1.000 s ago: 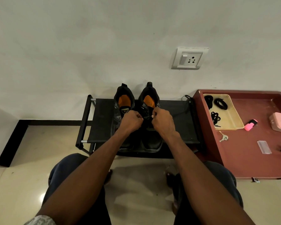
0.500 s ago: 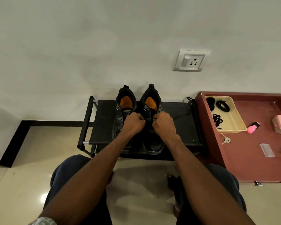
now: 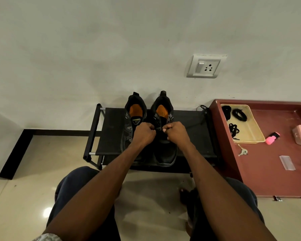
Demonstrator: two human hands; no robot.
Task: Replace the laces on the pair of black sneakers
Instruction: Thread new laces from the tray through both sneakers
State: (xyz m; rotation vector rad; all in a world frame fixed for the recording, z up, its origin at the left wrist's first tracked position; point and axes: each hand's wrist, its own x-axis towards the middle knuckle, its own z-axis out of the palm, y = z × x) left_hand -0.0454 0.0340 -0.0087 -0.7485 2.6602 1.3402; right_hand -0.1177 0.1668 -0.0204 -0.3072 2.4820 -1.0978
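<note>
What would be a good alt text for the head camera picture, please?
Both hands, left hand and right hand, grip the lace area of the right sneaker of a black pair on a low black rack. Beside it, a red table holds a tray of black laces.

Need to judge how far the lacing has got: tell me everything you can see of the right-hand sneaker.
The right-hand sneaker is black, with grey side panels and an orange insole showing in its open mouth. It stands upright on the black rack, heel to the wall, toe toward the person, close beside its mate. The left hand and right hand, fingers curled, work at its lace area; the lace itself is too dark and hidden to trace.
</note>
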